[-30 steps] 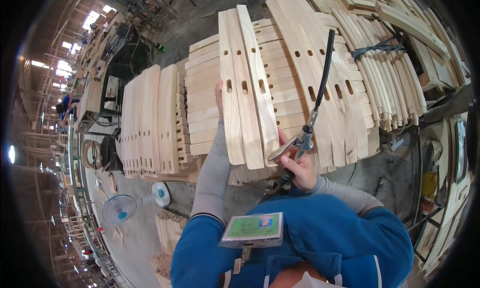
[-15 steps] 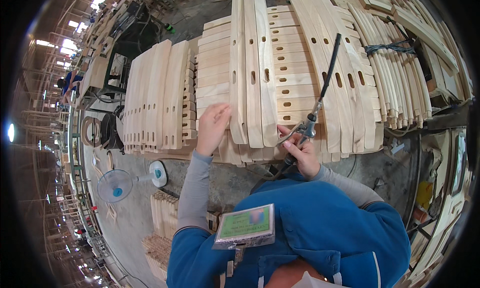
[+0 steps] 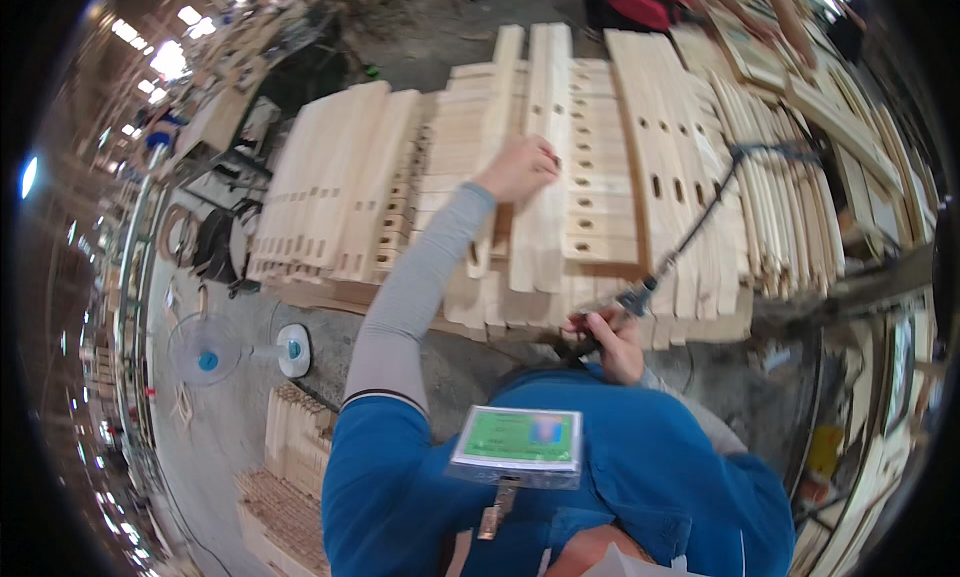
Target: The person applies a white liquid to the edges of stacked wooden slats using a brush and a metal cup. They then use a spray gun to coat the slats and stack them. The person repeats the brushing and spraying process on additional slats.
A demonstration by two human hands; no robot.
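Note:
My right hand (image 3: 617,345) is closed around the handle of an air blow gun (image 3: 636,299), whose long thin black nozzle points up and to the right over the wooden boards. My left hand (image 3: 522,172) is over a pair of pale wooden slats (image 3: 541,237) with oval slots, its fingers curled in at a slot. Whatever those fingers hold, if anything, is hidden. Left of the pair, a single slat (image 3: 504,82) lies apart, partly under my left wrist. Beneath them is a layer of slotted boards (image 3: 592,182) laid crosswise.
More slotted boards (image 3: 662,127) lie to the right, beside a strapped bundle of thin strips (image 3: 790,212). Another stack (image 3: 325,177) stands left. A fan (image 3: 205,352) is on the floor near low wood piles (image 3: 295,437). At the far right are another person's arms (image 3: 790,17).
My left hand has moved forward and right onto the slats. The leftmost slat now lies apart from the other two. My right hand sits slightly lower. Another person has appeared at the far right.

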